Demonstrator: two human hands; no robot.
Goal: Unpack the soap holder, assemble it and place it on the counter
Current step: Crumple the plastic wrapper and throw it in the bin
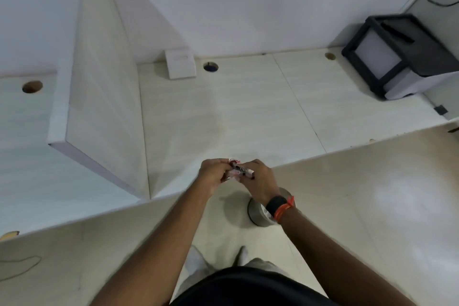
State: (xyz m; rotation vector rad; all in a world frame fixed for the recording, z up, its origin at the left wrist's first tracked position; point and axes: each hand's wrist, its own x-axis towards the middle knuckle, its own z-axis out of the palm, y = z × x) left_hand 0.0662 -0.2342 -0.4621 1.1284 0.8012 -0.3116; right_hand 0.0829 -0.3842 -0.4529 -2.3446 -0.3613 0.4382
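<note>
Both hands meet just in front of the counter's [223, 112] front edge, at the middle of the head view. My left hand [213, 172] and my right hand [258, 179] together grip a small crumpled wrapper [238, 170], white with red and black print. What is inside the wrapper is hidden by my fingers. A white square piece [180, 64] leans against the wall at the back of the counter.
A white vertical partition [104, 97] divides the counter on the left. A black-and-white printer [402, 57] sits at the back right. Round cable holes [210, 66] pierce the counter. A steel bin [260, 211] stands on the floor under my right wrist.
</note>
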